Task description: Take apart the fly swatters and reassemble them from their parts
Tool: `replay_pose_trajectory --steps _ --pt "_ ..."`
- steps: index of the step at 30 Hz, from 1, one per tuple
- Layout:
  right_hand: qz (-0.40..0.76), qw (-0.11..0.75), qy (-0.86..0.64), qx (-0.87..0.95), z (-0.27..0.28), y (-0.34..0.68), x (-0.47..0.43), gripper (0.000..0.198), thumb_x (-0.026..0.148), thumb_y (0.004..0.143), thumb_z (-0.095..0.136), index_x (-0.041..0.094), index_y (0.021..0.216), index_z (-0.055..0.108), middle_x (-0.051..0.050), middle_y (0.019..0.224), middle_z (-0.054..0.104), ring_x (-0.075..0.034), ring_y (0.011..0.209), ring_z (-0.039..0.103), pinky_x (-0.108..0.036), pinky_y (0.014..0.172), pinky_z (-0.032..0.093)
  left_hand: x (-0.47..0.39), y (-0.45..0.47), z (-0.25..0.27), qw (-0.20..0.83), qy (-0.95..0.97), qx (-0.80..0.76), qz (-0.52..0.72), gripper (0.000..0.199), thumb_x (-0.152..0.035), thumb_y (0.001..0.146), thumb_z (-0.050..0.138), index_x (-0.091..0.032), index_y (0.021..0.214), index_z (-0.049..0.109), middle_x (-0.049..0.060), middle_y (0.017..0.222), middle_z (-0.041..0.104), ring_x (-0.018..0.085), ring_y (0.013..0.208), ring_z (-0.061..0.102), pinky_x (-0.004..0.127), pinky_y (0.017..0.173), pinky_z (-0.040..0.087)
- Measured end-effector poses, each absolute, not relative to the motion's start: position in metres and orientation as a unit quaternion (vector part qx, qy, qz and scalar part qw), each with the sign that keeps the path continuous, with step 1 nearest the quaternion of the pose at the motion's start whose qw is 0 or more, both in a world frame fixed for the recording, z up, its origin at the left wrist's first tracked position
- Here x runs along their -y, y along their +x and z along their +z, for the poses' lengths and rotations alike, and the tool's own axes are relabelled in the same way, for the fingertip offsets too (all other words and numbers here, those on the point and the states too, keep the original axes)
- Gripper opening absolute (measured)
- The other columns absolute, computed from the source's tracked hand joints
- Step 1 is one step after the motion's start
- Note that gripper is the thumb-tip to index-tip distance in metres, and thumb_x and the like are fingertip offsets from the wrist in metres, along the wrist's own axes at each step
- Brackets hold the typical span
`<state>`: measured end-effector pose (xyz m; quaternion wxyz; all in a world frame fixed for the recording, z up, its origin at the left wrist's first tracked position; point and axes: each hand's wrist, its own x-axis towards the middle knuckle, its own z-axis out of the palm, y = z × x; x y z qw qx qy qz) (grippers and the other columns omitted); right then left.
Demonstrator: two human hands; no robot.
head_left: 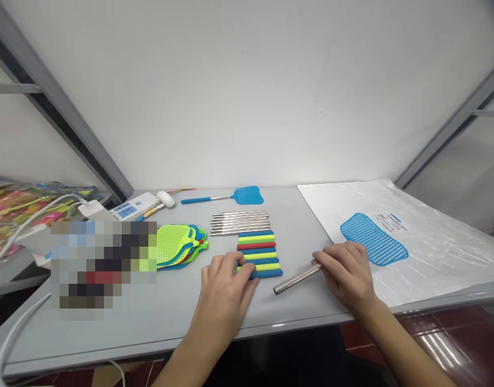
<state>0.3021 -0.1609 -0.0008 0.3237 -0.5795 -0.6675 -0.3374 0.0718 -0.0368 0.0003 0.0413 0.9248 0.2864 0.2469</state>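
My left hand (224, 282) is curled at the left end of a row of coloured handle sleeves (256, 244), blue, yellow-green and red. Its thumb and fingertips close on the nearest blue sleeve (271, 274), beside a yellow-green one. In my right hand (349, 271) is a thick steel tube (297, 279), its free end pointing left, just above the table. Beyond those fingers shows a blue perforated fly swatter head (373, 239); my hand hides whether the tube joins it. Behind the sleeves lie several thin metal rods (241, 221) side by side.
A complete blue fly swatter (249, 195) lies at the back. Stacked swatter heads (174, 244) sit left of the sleeves, next to a blurred-out patch. A power strip (134, 207) with white cables is farther left. White plastic sheeting (440, 247) covers the table's right side.
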Motion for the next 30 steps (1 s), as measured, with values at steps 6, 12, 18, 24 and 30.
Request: replay_pose_trajectory --steps 6,12,18,24,30 --pt "-0.311 0.303 -0.581 0.689 -0.004 0.304 0.161 0.023 0.005 0.086 0.058 0.021 0.102 0.057 -0.005 0.08 0.064 -0.017 0.072 0.052 -0.036 0.074 0.036 0.035 0.069 -0.006 0.048 0.909 -0.326 0.257 0.024 -0.029 0.087 0.06 -0.022 0.109 0.057 0.01 0.113 0.052 0.027 0.098 0.047 0.042 0.081 0.04" --pt "-0.291 0.285 -0.577 0.708 -0.008 0.306 0.159 0.02 0.008 0.088 0.056 0.02 0.104 0.056 -0.006 0.082 0.065 -0.018 0.074 0.052 -0.035 0.072 0.037 0.036 0.064 -0.011 0.079 0.896 -0.356 0.253 0.043 -0.034 0.085 0.062 -0.021 0.123 0.047 0.01 0.116 0.046 0.03 0.109 0.046 0.043 0.085 0.041" --pt "-0.262 0.259 -0.585 0.723 -0.009 0.306 0.157 0.017 0.01 0.089 0.055 0.018 0.104 0.057 -0.007 0.081 0.063 -0.019 0.074 0.05 -0.034 0.069 0.036 0.036 0.061 -0.01 0.112 0.891 -0.363 0.249 0.044 -0.034 0.085 0.062 -0.023 0.124 0.045 0.009 0.116 0.044 0.029 0.112 0.046 0.044 0.088 0.041" --pt "-0.238 0.254 -0.591 0.727 -0.009 0.304 0.157 0.014 0.011 0.089 0.056 0.015 0.103 0.057 -0.007 0.08 0.062 -0.019 0.073 0.05 -0.033 0.067 0.035 0.036 0.061 -0.008 0.132 0.892 -0.361 0.239 0.036 -0.029 0.086 0.059 -0.024 0.119 0.046 0.008 0.115 0.043 0.027 0.109 0.046 0.044 0.089 0.041" --pt "-0.244 0.252 -0.589 0.728 -0.008 0.305 0.158 0.013 0.011 0.088 0.057 0.016 0.1 0.058 -0.005 0.075 0.061 -0.018 0.071 0.049 -0.033 0.066 0.035 0.035 0.062 -0.009 0.139 0.887 -0.368 0.241 0.021 -0.028 0.088 0.057 -0.023 0.106 0.048 0.007 0.11 0.043 0.025 0.103 0.047 0.043 0.086 0.041"
